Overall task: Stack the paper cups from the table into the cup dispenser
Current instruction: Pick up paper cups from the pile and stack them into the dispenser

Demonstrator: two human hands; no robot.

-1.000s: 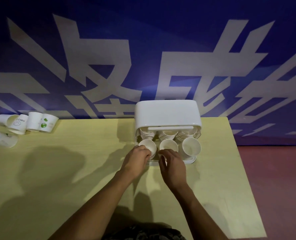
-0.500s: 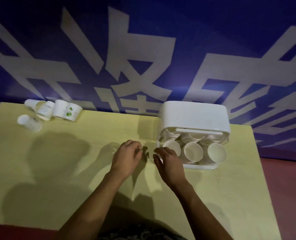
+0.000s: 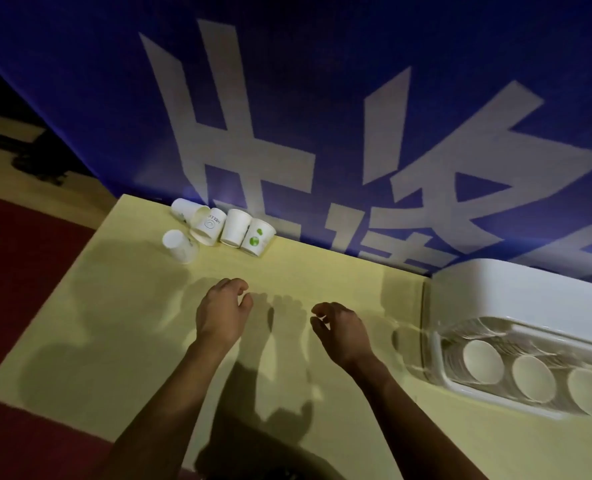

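Your two forearms come in from the bottom edge and reach over the yellow desk [image 3: 121,341]. Your left hand [image 3: 220,313] is above the middle of the desk, fingers loosely curled, and its grip holds nothing. Your right hand [image 3: 343,329] is beside it, a little apart, also with relaxed, half-curled fingers and an empty grip. Both hands throw several dark shadows on the desk surface under and between them.

To the right of your right hand, near but not touching, stands the white cup dispenser [image 3: 516,299] at the right side of the desk. Its clear lower front shows three stacks of cups [image 3: 533,377] lying side by side, their round openings turned toward you.

Farther away, at the back left corner of the desk, you see the loose paper cups [image 3: 218,228], well apart from both hands. Four of them are in a tight row close to the wall: one lies on its side at the left, the next has a round face mark and letters, the third is plain white, and the fourth has green marks. One more cup [image 3: 179,245] is alone just in front of the row, at its left end.

Behind the desk is a blue wall banner [image 3: 322,116] with big pale characters. A dark red floor [image 3: 21,271] is at the left of the desk
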